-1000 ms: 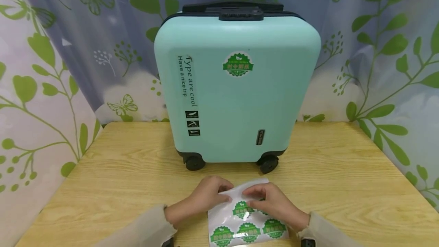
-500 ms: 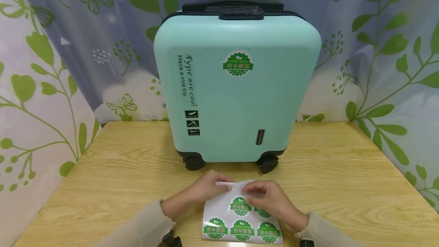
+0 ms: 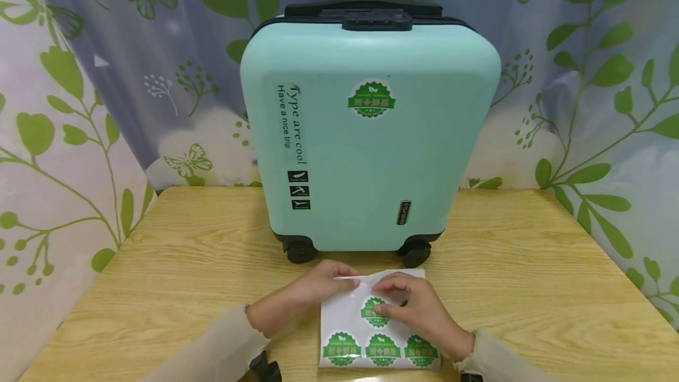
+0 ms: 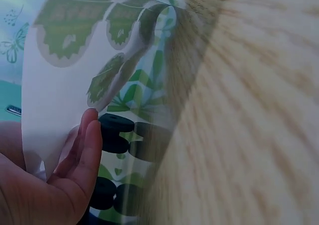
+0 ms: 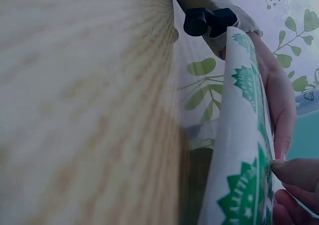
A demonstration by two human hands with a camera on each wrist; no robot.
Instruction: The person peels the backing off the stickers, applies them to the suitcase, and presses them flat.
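A white sheet of round green stickers [image 3: 339, 308] is held above the wooden table, tilted. My left hand [image 3: 318, 285] pinches its top edge, left of the middle, between thumb and fingers. Over the sheet's upper right part is my right hand [image 3: 421, 311], fingers bent, thumb and forefinger apart. Its thumb touches the upper middle sticker [image 3: 373, 315]; in the right wrist view the thumb [image 5: 296, 172] meets the sheet's face. The right hand covers most of another sticker. Along the lower part runs a row of three stickers. The left wrist view shows the sheet's curved underside [image 4: 55, 100].
Behind the hands a mint-green suitcase [image 3: 339, 152] stands upright on black wheels [image 3: 300, 252]. One matching green sticker [image 3: 371, 99] is on its upper front. The wooden table [image 3: 530, 276] extends to both sides. A leaf-patterned curtain [image 3: 185, 75] hangs around the back.
The sheet has shifted and tilted; its lower edge now sits higher in view. My left hand has moved slightly up. The right hand stays over the same sticker, slightly higher.
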